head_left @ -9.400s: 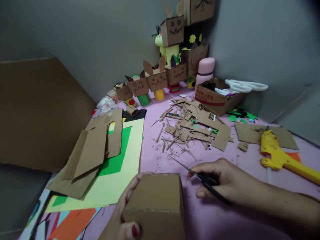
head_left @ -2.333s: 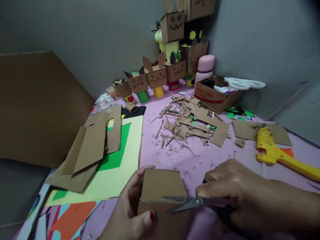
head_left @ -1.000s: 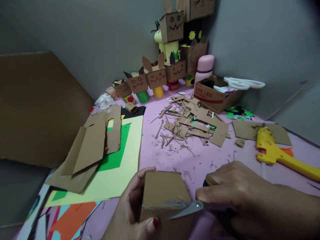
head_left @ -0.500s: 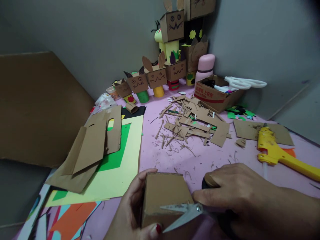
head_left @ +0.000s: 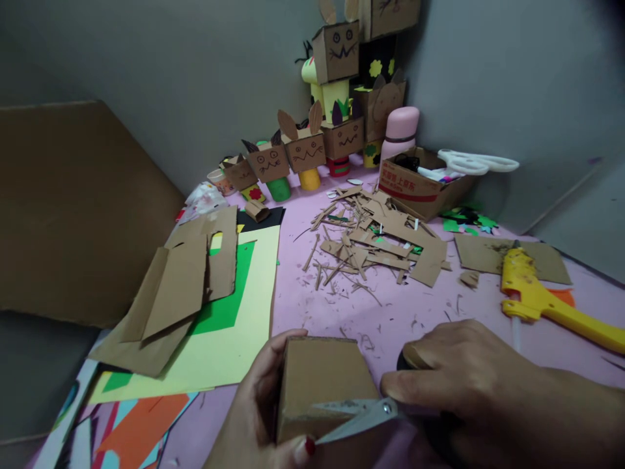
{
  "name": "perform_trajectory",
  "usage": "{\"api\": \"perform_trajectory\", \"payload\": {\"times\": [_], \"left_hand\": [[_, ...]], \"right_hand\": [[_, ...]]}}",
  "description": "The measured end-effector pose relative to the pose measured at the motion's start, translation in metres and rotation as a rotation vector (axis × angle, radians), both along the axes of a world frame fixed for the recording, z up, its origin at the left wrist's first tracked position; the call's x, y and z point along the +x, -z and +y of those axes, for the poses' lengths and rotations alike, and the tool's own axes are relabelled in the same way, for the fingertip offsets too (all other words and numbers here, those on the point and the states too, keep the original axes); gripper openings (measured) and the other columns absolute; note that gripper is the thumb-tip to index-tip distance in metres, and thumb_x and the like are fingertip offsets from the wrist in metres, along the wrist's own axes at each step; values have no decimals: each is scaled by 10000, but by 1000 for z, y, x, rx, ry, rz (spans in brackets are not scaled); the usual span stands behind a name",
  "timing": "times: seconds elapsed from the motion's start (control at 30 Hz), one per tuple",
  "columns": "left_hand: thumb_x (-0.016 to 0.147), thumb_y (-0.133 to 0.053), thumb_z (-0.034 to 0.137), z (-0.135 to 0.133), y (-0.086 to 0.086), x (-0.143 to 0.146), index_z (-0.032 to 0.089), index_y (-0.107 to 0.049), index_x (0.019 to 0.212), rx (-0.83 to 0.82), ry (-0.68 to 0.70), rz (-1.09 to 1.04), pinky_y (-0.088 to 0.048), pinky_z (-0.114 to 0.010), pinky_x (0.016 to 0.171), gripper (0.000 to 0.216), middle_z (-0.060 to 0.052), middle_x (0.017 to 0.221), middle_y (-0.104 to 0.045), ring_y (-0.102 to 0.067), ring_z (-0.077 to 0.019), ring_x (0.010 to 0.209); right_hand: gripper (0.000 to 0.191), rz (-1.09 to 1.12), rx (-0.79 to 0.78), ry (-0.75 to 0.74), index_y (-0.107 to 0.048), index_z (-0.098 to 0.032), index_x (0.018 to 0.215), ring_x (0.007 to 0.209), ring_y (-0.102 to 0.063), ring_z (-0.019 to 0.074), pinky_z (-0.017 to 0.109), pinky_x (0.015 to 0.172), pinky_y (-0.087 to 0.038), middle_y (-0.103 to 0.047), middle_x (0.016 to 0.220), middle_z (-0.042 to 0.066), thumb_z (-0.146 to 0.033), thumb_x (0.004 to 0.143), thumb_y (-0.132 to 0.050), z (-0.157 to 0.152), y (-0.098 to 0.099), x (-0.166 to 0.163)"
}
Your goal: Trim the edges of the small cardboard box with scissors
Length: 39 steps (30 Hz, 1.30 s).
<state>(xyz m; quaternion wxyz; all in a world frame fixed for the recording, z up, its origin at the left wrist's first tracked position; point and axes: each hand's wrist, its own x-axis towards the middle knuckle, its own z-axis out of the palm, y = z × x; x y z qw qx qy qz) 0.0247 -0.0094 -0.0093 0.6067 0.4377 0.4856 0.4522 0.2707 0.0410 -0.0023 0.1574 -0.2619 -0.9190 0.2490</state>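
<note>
Right hand (head_left: 456, 371) around one pair of scissors (head_left: 381, 413)

Cardboard box (head_left: 329, 374) at 6 o'clock runs off the bottom edge, right hand (head_left: 454, 374) hides a good bit of the scissors (head_left: 361, 421), brown panel (head_left: 78, 208) gets chopped off at 9 o'clock, highest cardboard head (head_left: 395, 18)'s cropped around 1 o'clock.

The left hand (head_left: 258, 407) sits at seven o'clock, curled in a cupped grip, its fingers (head_left: 282, 340) reaching toward one o'clock; its thumb (head_left: 297, 452), red-nailed, lies lower and points toward two; the right hand (head_left: 459, 371) is at four o'clock, back upward, closed in a grip; one digit stretches toward nine o'clock, another bends above it; the right forearm (head_left: 571, 404) slants in from four o'clock.
</note>
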Motion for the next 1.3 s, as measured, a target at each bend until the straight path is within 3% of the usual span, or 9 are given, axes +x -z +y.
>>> {"api": "perform_trajectory", "payload": {"times": [0.37,0.57,0.77,1.13,1.3], "left_hand": [[559,-830,459,-2,3,-1,310,-550,1157,-4,-11,-31,-571,-317,764,678,-34,1041,-728,-699,-268,939],[549,-833,496,-1,0,-4,264,-540,1152,41,-21,47,-558,-313,795,709,-57,1038,-728,-689,-274,965],[575,-818,500,0,0,-13,245,-513,1192,96,63,110,-551,-290,817,734,-72,1112,-705,-671,-261,1014],[562,-816,515,-2,-4,-16,228,-528,1190,138,34,127,-545,-308,818,748,-88,1132,-688,-648,-287,1038],[545,-822,524,-2,-4,-13,252,-524,1165,135,21,90,-551,-306,791,740,-65,1062,-712,-671,-275,984]], "right_hand": [[180,-24,32,-22,-656,-244,891,559,-502,123,276,509,-245,-630,678,-17,-121,782,-583,1,-1,-1],[174,-69,125,25,-663,-255,971,586,-516,154,287,527,-232,-654,725,17,-332,817,-638,-2,-7,-4],[149,-65,118,-4,-661,-228,864,582,-518,131,271,521,-250,-628,681,0,-369,841,-616,-3,-17,-9],[278,2,261,-24,-665,-216,829,534,-505,121,269,497,-213,-609,617,-8,-479,868,-581,0,-14,-11],[204,-13,260,-43,-661,-224,873,561,-518,129,277,506,-219,-614,646,-11,-422,852,-615,3,-12,-11]]}}
